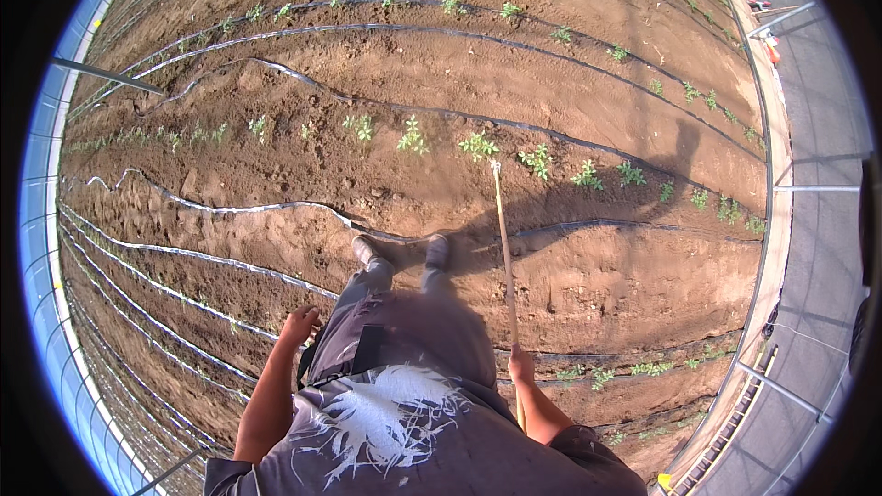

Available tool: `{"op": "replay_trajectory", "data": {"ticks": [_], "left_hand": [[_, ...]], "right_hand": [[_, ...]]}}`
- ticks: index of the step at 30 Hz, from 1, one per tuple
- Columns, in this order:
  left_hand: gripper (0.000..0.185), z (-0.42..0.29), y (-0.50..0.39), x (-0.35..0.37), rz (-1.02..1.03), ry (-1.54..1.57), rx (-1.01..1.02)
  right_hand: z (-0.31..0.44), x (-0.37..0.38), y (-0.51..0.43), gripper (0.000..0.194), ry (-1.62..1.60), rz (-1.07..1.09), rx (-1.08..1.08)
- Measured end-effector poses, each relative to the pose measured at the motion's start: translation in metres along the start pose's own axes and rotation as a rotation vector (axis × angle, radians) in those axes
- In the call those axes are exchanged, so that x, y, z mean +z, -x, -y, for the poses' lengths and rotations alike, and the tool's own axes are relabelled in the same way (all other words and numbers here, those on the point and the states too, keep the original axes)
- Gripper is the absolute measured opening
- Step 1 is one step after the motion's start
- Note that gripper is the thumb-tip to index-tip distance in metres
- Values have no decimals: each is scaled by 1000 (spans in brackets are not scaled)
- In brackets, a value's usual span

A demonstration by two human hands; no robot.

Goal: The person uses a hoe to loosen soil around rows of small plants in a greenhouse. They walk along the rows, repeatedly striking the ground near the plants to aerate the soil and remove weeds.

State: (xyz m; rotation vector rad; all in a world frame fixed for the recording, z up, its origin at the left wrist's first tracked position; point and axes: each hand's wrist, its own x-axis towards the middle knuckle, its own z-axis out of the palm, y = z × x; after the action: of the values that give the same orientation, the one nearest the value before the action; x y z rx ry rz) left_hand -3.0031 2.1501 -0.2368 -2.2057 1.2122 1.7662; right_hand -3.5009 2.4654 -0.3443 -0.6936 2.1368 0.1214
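Note:
My right hand [521, 364] grips a long wooden pole [506, 248] beside my right hip. The pole's whitish far end [495, 166] meets the soil just below a leafy green seedling [478, 145]. Behind my forearm the pole's near end is partly hidden. At my left side, my left hand [301, 325] hangs with loosely curled fingers, and I see nothing in it. My shoes [437, 246] stand on bare brown soil, against a flat drip irrigation tape [386, 236]. More seedlings [412, 136] form a row across the ground before me.
Drip tapes [441, 112] cross the soil, some wavy. Another seedling row [453, 5] grows farther off. At right, a pale concrete curb [777, 220] borders a grey paved strip [820, 131] with metal poles [816, 188] and a ladder-like frame [727, 424]. A translucent greenhouse wall [40, 220] curves along the left.

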Motion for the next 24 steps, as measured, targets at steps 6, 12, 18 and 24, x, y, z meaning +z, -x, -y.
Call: {"op": "replay_trajectory", "data": {"ticks": [6, 12, 18, 24], "left_hand": [[42, -24, -4, -9, 30, -112, 101], [42, -58, -3, -15, -2, -75, 99], [42, -50, -8, -9, 30, -92, 96], [41, -45, -8, -22, 168, -303, 74]], "right_hand": [[78, -14, -122, 69, -293, -29, 192], [60, 69, -31, 57, -43, 80, -111], [34, 65, 5, 61, -220, 159, 205], [85, 8, -129, 65, -343, -11, 213]]}}
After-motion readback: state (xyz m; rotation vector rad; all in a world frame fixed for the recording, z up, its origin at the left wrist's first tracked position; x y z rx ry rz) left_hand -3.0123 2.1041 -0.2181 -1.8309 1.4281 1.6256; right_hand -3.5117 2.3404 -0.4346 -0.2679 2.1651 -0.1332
